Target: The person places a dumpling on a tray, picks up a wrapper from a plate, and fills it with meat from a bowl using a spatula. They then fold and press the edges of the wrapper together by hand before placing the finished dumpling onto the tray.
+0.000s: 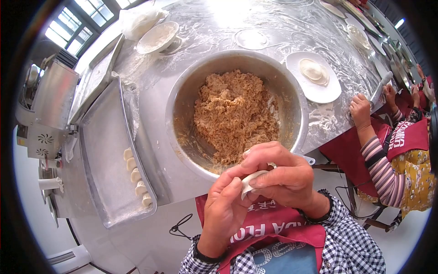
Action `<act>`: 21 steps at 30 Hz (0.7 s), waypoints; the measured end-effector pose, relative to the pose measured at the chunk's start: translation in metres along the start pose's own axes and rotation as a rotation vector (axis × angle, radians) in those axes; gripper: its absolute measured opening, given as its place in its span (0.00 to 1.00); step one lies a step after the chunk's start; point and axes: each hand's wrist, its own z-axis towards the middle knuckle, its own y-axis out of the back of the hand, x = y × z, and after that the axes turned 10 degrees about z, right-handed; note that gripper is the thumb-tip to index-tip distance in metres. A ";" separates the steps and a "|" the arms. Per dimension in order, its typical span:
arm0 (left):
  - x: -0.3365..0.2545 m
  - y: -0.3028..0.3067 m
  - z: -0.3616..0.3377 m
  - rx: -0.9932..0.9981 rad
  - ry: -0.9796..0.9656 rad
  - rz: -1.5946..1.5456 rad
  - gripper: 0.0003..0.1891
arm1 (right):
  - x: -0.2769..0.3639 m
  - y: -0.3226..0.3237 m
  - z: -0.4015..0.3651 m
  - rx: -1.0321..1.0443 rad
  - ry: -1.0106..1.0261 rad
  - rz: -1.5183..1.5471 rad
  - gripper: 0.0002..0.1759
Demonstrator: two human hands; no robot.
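Note:
My left hand (223, 208) and my right hand (288, 178) meet at the near rim of a large metal bowl (172, 119). Between their fingertips is a white dough dumpling (252, 181), pinched from both sides and partly covered by the fingers. How far its edge is sealed cannot be made out. Brown, crumbly minced filling (237, 114) is heaped inside the bowl. To the left, a metal tray (102, 155) bears several small white dumplings (136, 175) in a row along its right side. A white plate (325, 93) with round dough wrappers (313, 71) stands right of the bowl.
Flour dusts the metal table (292, 27). At the back left are a flour dish (157, 37), a plastic bag (139, 20) and a second tray (98, 75). A co-worker's hand (361, 110) rests at the table's right edge, near a rolling pin (381, 87).

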 end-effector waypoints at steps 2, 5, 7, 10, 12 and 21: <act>0.000 0.001 0.001 0.047 0.019 -0.012 0.18 | -0.002 0.002 0.000 0.041 0.057 -0.015 0.08; 0.001 0.001 0.002 0.017 0.020 -0.007 0.17 | 0.001 0.000 0.002 0.032 0.028 -0.007 0.07; 0.001 0.002 0.003 0.045 -0.004 -0.089 0.20 | 0.005 -0.003 0.005 -0.027 -0.010 -0.001 0.08; 0.000 -0.001 0.004 0.047 0.032 -0.108 0.19 | -0.003 0.003 0.003 0.062 0.091 -0.038 0.08; -0.002 -0.003 0.004 0.027 0.041 -0.091 0.19 | -0.005 0.004 0.005 0.072 0.109 -0.066 0.09; -0.012 -0.015 -0.004 -0.039 0.058 -0.187 0.18 | -0.002 0.003 0.008 0.138 0.162 -0.207 0.14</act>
